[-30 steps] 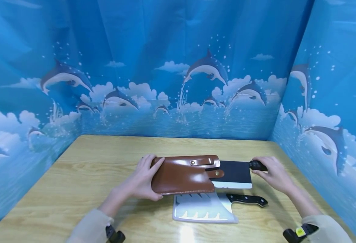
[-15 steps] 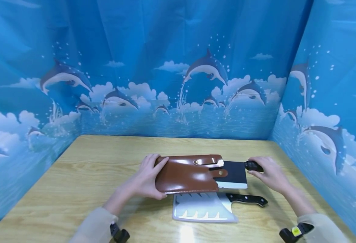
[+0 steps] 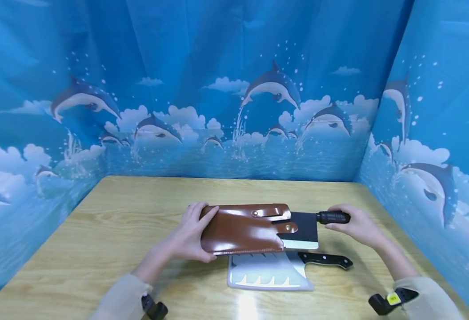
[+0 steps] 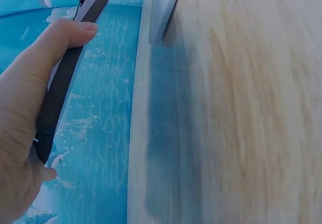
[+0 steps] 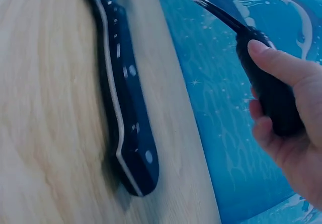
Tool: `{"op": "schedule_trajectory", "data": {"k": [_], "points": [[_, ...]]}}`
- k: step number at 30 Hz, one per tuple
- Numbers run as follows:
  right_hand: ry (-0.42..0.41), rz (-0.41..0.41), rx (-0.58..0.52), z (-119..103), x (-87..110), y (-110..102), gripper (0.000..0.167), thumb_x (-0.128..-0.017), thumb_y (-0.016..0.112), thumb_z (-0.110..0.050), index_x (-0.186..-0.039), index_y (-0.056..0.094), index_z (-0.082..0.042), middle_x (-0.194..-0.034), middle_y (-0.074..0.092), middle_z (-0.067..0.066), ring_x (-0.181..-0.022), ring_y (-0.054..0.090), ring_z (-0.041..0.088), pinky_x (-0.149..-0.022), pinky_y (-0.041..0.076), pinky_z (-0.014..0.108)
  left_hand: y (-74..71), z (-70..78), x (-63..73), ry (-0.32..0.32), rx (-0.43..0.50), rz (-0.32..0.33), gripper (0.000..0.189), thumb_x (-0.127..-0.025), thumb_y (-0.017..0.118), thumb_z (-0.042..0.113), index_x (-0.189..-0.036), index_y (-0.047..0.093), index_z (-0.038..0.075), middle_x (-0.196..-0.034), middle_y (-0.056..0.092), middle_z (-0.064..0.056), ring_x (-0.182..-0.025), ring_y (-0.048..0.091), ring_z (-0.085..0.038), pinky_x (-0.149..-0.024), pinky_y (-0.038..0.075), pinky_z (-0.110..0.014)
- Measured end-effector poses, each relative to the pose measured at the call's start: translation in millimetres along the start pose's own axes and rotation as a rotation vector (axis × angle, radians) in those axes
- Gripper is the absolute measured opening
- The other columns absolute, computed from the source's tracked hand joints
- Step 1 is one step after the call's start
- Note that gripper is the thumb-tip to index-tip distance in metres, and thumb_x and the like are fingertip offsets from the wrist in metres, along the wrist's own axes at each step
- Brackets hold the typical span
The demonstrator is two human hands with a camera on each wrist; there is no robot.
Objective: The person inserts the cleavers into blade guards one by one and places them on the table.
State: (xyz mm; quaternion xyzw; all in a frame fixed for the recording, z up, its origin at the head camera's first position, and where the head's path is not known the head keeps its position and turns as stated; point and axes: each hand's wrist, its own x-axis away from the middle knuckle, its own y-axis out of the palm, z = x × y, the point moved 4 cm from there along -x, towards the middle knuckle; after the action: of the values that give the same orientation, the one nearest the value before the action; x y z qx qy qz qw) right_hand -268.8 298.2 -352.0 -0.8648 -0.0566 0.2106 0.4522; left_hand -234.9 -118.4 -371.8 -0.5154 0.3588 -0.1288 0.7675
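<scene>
In the head view my left hand point(image 3: 190, 235) grips the closed end of a brown leather knife sheath point(image 3: 240, 231), thumb on one side and fingers on the other. A cleaver point(image 3: 304, 229) with a dark blade and pale edge sits partly inside the sheath; the rest of its blade is hidden. My right hand point(image 3: 356, 224) holds the rear of its black handle point(image 3: 333, 217). The right wrist view shows the thumb and curled fingers around that handle point(image 5: 269, 83). In the left wrist view the sheath point(image 4: 60, 90) appears edge-on between thumb and fingers.
A second cleaver point(image 3: 266, 272) with a pale, patterned blade lies flat on the wooden table point(image 3: 146, 209), just in front of the sheath. Its riveted black handle point(image 3: 325, 259) points right, below my right hand. Blue dolphin curtains point(image 3: 178, 89) stand behind and beside the table.
The dark cleaver has slid left, deeper into the sheath, so less blade shows. My right hand now holds farther back on the handle. The left hand has barely shifted.
</scene>
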Motion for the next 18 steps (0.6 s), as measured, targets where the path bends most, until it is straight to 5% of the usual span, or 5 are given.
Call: {"op": "schedule_trajectory", "data": {"k": [6, 18], "points": [[0.126, -0.100, -0.286, 3.0, 0.3, -0.6, 0.043, -0.082, 0.070, -0.016, -0.118, 0.055, 0.003, -0.077, 0.058, 0.013, -0.053, 0.051, 0.016, -0.044, 0.043, 0.030, -4.6, -2.8, 3.3, 0.014, 0.000, 0.021, 0.112, -0.050, 0.080, 0.049, -0.142, 0.034, 0.005, -0.134, 0.030, -0.021, -0.124, 0.026, -0.038, -0.095, 0.034, -0.055], [0.155, -0.099, -0.322, 5.0, 1.9, 7.2, 0.044, -0.081, 0.071, -0.016, -0.119, 0.056, 0.002, -0.079, 0.060, 0.013, -0.055, 0.053, 0.016, -0.049, 0.045, 0.033, -10.1, -2.6, 3.5, 0.042, -0.029, 0.034, 0.111, -0.048, 0.080, 0.051, -0.140, 0.038, 0.004, -0.131, 0.034, -0.021, -0.121, 0.030, -0.037, -0.097, 0.033, -0.053]]}}
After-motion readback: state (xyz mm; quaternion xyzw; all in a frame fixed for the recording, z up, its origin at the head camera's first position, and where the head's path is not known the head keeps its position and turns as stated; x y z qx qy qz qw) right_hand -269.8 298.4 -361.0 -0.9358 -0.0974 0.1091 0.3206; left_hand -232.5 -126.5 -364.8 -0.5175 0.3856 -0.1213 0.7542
